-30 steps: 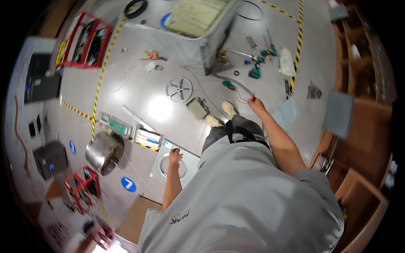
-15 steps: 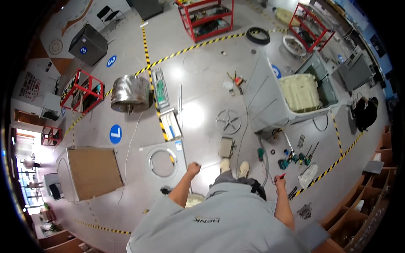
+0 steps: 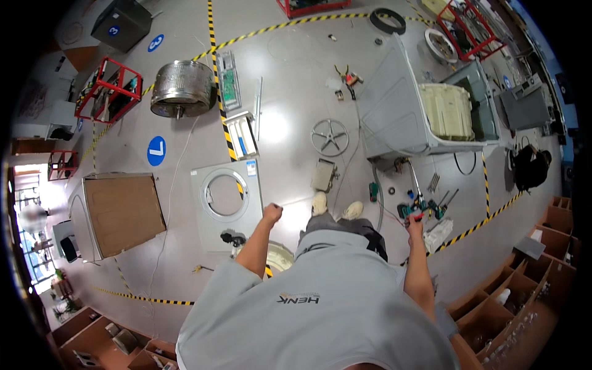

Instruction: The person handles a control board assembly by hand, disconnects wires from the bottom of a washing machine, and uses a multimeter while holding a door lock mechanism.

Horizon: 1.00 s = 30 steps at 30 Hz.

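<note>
My left hand [image 3: 272, 213] is closed in the air near the right side of a grey front panel with a round opening [image 3: 200, 231]; whether anything is inside the fingers I cannot make out. In my closed right hand [image 3: 415, 228] is a small red tool [image 3: 419, 217], too small to name exactly. Below that hand on the floor lie green-and-black power drills [image 3: 407, 209]. Past my shoes stand a small beige box-shaped part [image 3: 323, 175] and a spoked pulley wheel [image 3: 330, 137]. A grey washing-machine cabinet [image 3: 394, 111] lies on its side to the right, a cream tub [image 3: 445, 111] inside it.
A metal drum [image 3: 183, 86] stands at far left, near a circuit-board part [image 3: 229, 83] and a detergent drawer [image 3: 241, 137]. Another cabinet [image 3: 123, 213] lies at left. Red tool carts [image 3: 111, 92], pliers [image 3: 343, 71], a loose cable and wooden bins [image 3: 512, 296] surround the area. A person [image 3: 531, 168] crouches at right.
The view has tilted, so the floor objects sit higher in the picture. Both my hands appear higher too, the right one now over the drills. The red tool stays in my right hand.
</note>
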{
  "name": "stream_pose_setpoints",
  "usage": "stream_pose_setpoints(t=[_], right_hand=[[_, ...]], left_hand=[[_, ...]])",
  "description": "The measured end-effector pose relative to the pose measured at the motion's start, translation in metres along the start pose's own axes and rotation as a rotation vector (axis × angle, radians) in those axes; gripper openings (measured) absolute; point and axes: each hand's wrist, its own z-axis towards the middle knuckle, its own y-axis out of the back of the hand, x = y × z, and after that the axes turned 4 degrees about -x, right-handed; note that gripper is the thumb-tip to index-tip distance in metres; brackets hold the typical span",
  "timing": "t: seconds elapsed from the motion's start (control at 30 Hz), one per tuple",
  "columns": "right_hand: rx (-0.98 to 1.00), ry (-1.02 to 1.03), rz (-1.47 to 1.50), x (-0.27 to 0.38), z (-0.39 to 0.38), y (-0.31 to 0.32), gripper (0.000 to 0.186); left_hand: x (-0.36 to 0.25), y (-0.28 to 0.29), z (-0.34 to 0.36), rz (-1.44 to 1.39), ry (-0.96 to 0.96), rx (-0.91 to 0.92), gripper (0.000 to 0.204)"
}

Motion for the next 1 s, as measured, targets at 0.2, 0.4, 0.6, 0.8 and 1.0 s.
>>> stream_pose_setpoints(t=[0.2, 0.4, 0.6, 0.8, 1.0], right_hand=[[-0.036, -0.021, 0.009, 0.005, 0.002, 0.022, 0.021], [0.006, -0.046, -0.003, -0.015, 0.016, 0.057, 0.025], [0.034, -0.11, -0.096, -0.028, 0.014, 0.082, 0.025], [0.079, -0.105, -0.243, -0.064, 0.035, 0.083, 0.027], [0.042, 0.018, -0.316, -0.12, 0.071, 0.052, 0.027]], left_hand=[[-0.051, -0.033, -0.016, -0.076, -0.002, 0.069, 0.036], [-0.091, -0.078, -0.012, -0.007, -0.072, 0.059, 0.034], [-0.155, -0.114, -0.046, 0.087, -0.158, 0.071, 0.034], [-0.152, -0.201, 0.012, 0.239, -0.241, 0.006, 0.044], [-0.128, -0.273, 0.092, 0.374, -0.214, -0.025, 0.066]])
